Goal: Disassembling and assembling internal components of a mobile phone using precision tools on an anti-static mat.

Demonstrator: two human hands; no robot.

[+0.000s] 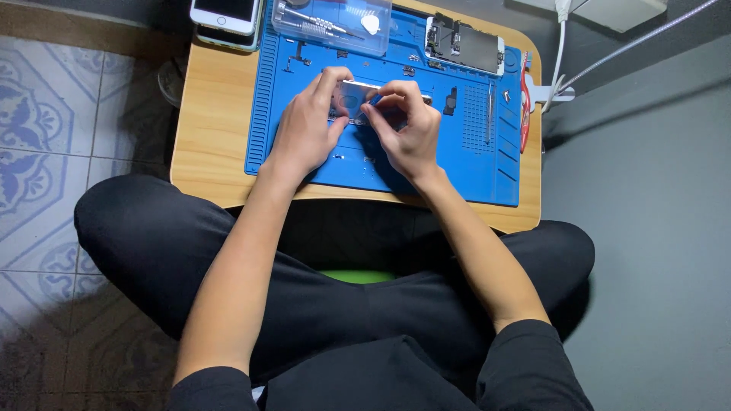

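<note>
Nearest the camera are the person's crossed legs in black trousers (228, 251), with a small wooden table (209, 129) just beyond them. A blue mat (472, 164) covers most of the table and serves as the landmark here. Over the middle of the mat, the left hand (304, 129) and right hand (407, 125) meet around a small silvery phone part (354, 99), fingers curled and pinching its edges from both sides, so it is held just above the mat. This looks like a step of fine work on that part; any further move would call for a steady, light grip. At the mat's far edge lie a clear plastic case (335, 27) and an opened phone (464, 47). Off its far-left corner sit two stacked phones (226, 17).
</note>
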